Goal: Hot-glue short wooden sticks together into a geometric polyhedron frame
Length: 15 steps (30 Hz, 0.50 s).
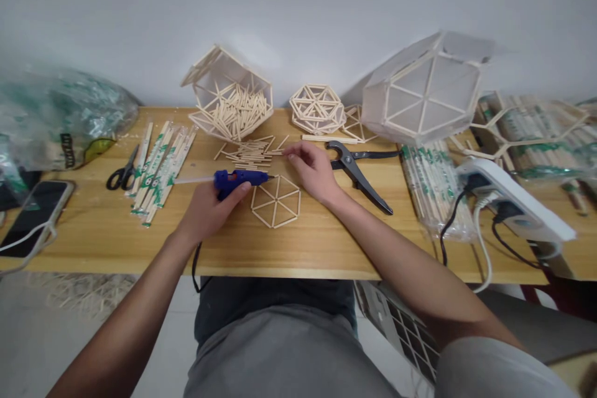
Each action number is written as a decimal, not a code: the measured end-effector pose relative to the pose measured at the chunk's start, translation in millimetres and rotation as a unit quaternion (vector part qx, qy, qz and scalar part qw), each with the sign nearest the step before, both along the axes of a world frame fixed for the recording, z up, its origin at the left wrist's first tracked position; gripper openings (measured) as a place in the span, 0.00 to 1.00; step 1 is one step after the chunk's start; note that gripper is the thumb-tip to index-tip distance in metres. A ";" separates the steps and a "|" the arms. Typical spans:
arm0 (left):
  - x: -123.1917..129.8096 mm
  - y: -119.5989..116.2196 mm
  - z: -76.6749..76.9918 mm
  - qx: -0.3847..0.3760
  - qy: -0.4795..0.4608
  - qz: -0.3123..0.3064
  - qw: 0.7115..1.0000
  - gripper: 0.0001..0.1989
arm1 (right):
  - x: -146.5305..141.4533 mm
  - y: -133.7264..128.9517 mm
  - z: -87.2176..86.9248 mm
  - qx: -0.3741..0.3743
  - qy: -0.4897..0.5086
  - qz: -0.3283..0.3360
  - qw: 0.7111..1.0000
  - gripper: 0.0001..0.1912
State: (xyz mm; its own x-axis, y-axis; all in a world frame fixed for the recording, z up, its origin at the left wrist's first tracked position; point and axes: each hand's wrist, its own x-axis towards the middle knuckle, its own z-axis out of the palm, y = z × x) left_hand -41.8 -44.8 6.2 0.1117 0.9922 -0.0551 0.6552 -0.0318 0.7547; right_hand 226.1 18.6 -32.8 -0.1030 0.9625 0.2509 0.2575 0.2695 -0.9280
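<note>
Here in the head view, the left hand (205,214) has its fingers wrapped round a blue glue gun (227,181), nozzle pointing right at the upper edge of a small six-sided stick frame (275,201) lying flat on the table (321,249); touching or just above, I can't tell. Over to the right hand (313,168): thumb and fingers close together at the loose sticks (254,152), a narrow gap at most, and whether one is pinched I can't tell. Pliers (357,174) lie just beside that hand, with scissors (124,174) off to the left. The danger, as I judge it: that nozzle, if hot, sits near the frame and not far from the right fingers, so a small slip could burn skin or smear glue. A nudge from the gun could skew the light frame, and a tug on its cord (196,267) could jerk the aim.
</note>
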 end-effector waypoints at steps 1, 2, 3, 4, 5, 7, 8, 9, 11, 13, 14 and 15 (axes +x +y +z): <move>4.7 3.3 1.6 0.003 0.002 -0.006 1.000 0.22 | -0.5 0.5 0.2 -0.004 0.002 -0.001 1.000 0.09; 8.7 6.2 3.0 0.007 0.004 -0.012 1.000 0.22 | -1.2 0.2 0.5 -0.004 0.002 0.002 1.000 0.09; 11.9 8.5 4.2 0.010 0.006 -0.014 1.000 0.22 | -2.1 -0.6 0.9 -0.003 0.001 0.005 1.000 0.09; 14.2 10.2 5.2 0.012 0.009 -0.015 1.000 0.22 | -3.0 -1.7 1.2 -0.001 0.000 0.008 1.000 0.09; 15.7 11.3 5.9 0.013 0.013 -0.014 1.000 0.22 | -3.8 -2.7 1.4 -0.001 -0.002 0.011 1.000 0.10; 16.9 12.0 6.7 0.012 0.025 -0.009 1.000 0.23 | -5.2 -4.2 1.4 0.002 -0.005 0.013 1.000 0.10; 16.8 11.8 6.8 0.012 0.030 -0.007 0.999 0.23 | -5.6 -4.5 1.1 0.005 -0.007 0.013 1.000 0.10; 16.6 11.5 6.8 0.013 0.033 -0.008 0.999 0.23 | -6.0 -4.6 0.6 0.008 -0.007 0.013 1.000 0.10; 16.2 10.9 6.6 0.017 0.038 -0.011 0.999 0.23 | -6.5 -4.4 -0.4 0.014 -0.009 0.012 1.000 0.09; 16.1 10.8 6.3 0.021 0.041 -0.015 0.999 0.22 | -6.8 -4.2 -1.3 0.017 -0.015 0.011 1.000 0.09; 16.3 10.8 6.2 0.023 0.042 -0.016 0.999 0.22 | -6.9 -4.2 -1.7 0.017 -0.019 0.011 1.000 0.10; 16.5 11.0 6.1 0.024 0.044 -0.017 0.999 0.22 | -6.9 -4.2 -1.9 0.017 -0.024 0.011 0.999 0.10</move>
